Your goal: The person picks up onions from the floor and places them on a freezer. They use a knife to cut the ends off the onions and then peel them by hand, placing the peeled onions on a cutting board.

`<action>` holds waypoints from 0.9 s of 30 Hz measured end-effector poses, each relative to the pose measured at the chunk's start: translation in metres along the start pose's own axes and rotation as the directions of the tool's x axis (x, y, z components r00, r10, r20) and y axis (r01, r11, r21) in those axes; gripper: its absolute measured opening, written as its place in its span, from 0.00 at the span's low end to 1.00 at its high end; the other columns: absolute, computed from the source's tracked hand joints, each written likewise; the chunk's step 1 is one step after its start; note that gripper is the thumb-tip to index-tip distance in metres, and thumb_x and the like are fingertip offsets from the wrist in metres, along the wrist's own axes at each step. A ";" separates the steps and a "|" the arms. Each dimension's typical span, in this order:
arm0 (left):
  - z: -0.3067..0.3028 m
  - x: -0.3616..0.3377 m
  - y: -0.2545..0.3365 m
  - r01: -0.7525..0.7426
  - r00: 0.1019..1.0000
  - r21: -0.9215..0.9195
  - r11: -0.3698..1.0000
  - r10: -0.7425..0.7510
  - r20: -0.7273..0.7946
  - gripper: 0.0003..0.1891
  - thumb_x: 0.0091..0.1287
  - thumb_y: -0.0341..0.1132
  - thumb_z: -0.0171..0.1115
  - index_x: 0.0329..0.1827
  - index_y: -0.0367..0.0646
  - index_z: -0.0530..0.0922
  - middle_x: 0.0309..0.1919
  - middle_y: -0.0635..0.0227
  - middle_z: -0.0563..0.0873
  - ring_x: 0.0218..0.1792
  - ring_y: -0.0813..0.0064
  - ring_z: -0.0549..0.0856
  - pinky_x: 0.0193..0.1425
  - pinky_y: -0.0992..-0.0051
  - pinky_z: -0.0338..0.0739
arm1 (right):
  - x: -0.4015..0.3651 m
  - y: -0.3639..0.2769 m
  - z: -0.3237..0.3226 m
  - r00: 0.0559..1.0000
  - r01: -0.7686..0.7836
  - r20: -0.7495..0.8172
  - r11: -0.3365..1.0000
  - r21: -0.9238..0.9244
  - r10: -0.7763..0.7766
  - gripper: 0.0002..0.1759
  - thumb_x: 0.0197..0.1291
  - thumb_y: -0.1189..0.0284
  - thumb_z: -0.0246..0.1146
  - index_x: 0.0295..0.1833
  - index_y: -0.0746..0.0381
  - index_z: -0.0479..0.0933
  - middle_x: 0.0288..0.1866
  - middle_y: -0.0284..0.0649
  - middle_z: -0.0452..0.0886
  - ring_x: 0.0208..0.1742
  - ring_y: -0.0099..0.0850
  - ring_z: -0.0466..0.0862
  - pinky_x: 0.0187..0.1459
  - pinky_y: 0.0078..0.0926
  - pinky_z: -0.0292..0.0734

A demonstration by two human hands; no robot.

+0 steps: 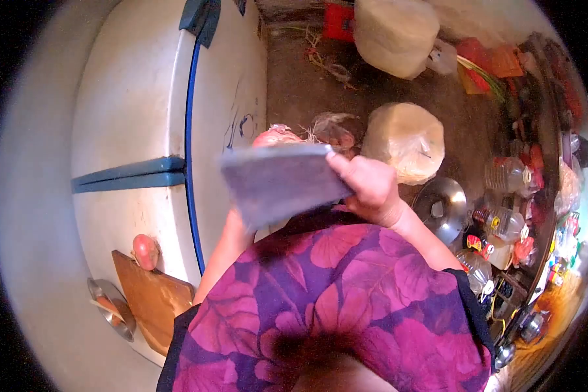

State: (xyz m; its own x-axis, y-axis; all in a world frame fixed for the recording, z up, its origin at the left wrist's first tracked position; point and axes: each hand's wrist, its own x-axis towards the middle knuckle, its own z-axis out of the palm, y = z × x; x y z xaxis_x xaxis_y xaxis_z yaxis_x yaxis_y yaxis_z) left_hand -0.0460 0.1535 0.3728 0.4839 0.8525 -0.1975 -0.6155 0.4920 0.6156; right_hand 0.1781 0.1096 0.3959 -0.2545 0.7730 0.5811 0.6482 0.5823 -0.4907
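My right hand [372,186] is closed round the handle end of a wide grey cleaver [277,183], whose blade extends left, blurred by motion. Of my left hand only the wrist side [237,219] shows below the blade; its fingers are hidden behind the cleaver. Just beyond the blade's upper edge are pinkish onions [277,135] with stringy roots, beside a clear plastic bag [336,127]. A single pink onion [145,251] rests at the edge of a wooden cutting board [153,297] at the lower left.
A white cabinet [130,85] with blue trim fills the left. Two bulky, plastic-wrapped pale containers [405,140] stand on the brown floor [294,85]. A metal bowl [441,206] and plastic bottles [503,222] are to the right. Another metal bowl [101,291] lies beside the board.
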 end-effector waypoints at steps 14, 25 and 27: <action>-0.005 0.001 -0.004 0.006 1.000 0.022 1.000 -0.007 0.006 0.38 0.50 0.39 0.72 0.65 0.45 0.64 0.58 0.63 0.74 0.59 0.67 0.74 0.61 0.63 0.74 | -0.006 -0.014 0.002 0.995 -0.005 0.101 0.994 -0.110 0.016 0.24 0.42 0.73 0.60 0.51 0.57 0.77 0.20 0.34 0.66 0.18 0.31 0.73 0.20 0.31 0.68; -0.008 0.001 -0.005 -0.010 1.000 0.028 1.000 0.010 -0.003 0.39 0.49 0.39 0.72 0.65 0.45 0.64 0.57 0.63 0.74 0.59 0.68 0.75 0.61 0.63 0.74 | -0.008 -0.007 0.009 0.991 -0.053 0.122 0.996 -0.066 0.061 0.25 0.39 0.75 0.62 0.51 0.60 0.76 0.22 0.36 0.69 0.21 0.34 0.76 0.22 0.32 0.71; -0.006 0.001 -0.005 -0.010 1.000 0.034 0.999 0.010 -0.007 0.39 0.49 0.39 0.72 0.65 0.45 0.64 0.57 0.63 0.74 0.58 0.68 0.75 0.61 0.63 0.74 | -0.004 -0.012 0.006 0.990 -0.026 0.134 0.996 -0.086 0.037 0.23 0.42 0.74 0.60 0.50 0.58 0.76 0.22 0.34 0.68 0.20 0.32 0.75 0.22 0.30 0.71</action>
State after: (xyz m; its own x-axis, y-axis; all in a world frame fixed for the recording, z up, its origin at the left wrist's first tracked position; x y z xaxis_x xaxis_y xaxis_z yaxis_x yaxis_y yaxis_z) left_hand -0.0464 0.1529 0.3648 0.4733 0.8587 -0.1963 -0.5988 0.4771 0.6433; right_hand 0.1671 0.1013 0.3954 -0.3241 0.8209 0.4701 0.7140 0.5383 -0.4477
